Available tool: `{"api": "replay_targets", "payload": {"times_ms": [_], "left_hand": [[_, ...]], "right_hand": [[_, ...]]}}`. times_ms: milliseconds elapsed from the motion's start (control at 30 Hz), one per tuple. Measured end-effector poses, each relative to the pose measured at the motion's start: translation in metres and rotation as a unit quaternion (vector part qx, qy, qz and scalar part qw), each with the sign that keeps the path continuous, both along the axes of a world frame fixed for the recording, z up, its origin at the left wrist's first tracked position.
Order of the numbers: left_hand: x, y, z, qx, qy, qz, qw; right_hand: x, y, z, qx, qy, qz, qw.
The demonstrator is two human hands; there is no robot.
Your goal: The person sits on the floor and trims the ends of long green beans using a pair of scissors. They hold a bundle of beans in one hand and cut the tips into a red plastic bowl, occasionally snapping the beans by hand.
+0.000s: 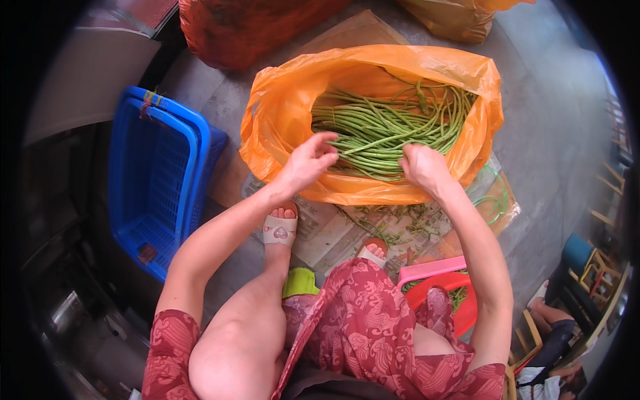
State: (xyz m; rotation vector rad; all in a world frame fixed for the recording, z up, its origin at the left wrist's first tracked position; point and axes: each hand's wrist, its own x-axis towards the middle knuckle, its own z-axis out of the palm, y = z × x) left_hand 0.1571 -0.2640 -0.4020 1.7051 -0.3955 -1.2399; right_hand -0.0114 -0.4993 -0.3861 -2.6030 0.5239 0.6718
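A large orange plastic bag [280, 125] lies wide open on the floor in front of me. Inside it rests a heap of long green yardlong beans [380, 120], mostly lying side by side. My left hand [311, 159] is over the bag's near left part, thumb and fingers apart at the ends of the beans. At the near right side, my right hand [425, 167] has its fingers curled down against the beans. Its fingertips are hidden, so whether it grips any of them is unclear.
Stacked blue plastic baskets [155, 185] stand at left. Flattened cardboard [320, 240] with bean scraps [400, 225] lies beneath the bag. Near my leg are a pink basket [430, 270] and a red basin [435, 290]. A red bag [240, 30] sits behind; a seated person [550, 320] is at right.
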Motion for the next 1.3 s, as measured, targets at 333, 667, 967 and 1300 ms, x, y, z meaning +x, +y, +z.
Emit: {"api": "replay_targets", "payload": {"times_ms": [333,667,967,1300], "left_hand": [[0.043,0.012,-0.002,0.018,-0.040,0.093,0.995],[0.020,-0.005,0.026,-0.065,0.116,0.073,0.988],[-0.030,-0.014,0.063,-0.242,0.171,0.184,0.937],[-0.040,-0.007,0.080,-0.147,0.095,0.115,0.978]], "right_hand": [[0.035,-0.004,-0.043,-0.045,-0.250,0.078,0.964],[0.038,0.025,0.002,0.079,-0.432,-0.142,0.887],[0.041,0.112,0.085,0.445,-0.345,-0.323,0.761],[0.027,0.090,0.100,0.450,-0.374,-0.352,0.730]]}}
